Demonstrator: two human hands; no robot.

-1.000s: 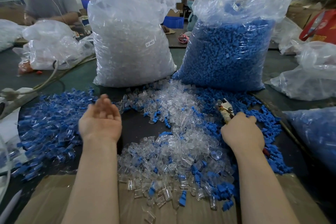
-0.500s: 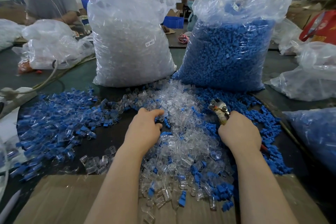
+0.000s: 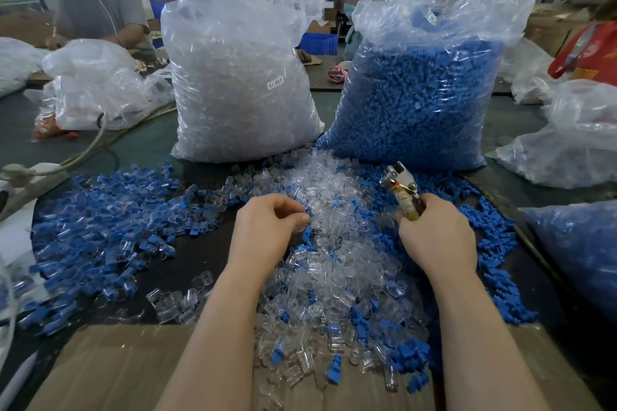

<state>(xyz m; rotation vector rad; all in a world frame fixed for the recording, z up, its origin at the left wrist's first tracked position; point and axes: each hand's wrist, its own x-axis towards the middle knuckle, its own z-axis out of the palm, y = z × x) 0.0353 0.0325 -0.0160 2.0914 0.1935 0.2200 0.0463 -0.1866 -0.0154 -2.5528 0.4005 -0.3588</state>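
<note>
A heap of clear plastic caps [image 3: 334,243] mixed with small blue plastic pieces [image 3: 494,243] covers the middle of the dark table. My left hand [image 3: 267,227] hovers over the heap with its fingers curled in, fingertips pinched together; whether a clear cap sits between them cannot be told. My right hand [image 3: 437,237] grips the handles of a metal pliers-like tool [image 3: 400,187], whose jaws point up and away. To the left lies a wide spread of assembled blue-and-clear parts [image 3: 110,220].
Two tall plastic bags stand behind the heap: a clear-caps bag [image 3: 240,77] and a blue-pieces bag [image 3: 424,93]. More bags lie right [image 3: 574,143] and left [image 3: 93,87]. Cardboard [image 3: 117,370] lines the near edge. A person [image 3: 93,3] sits across at left.
My left hand swept from the bare patch at left to the clear heap and curled its fingers. The right hand with the tool shifted slightly left and lifted the jaws.
</note>
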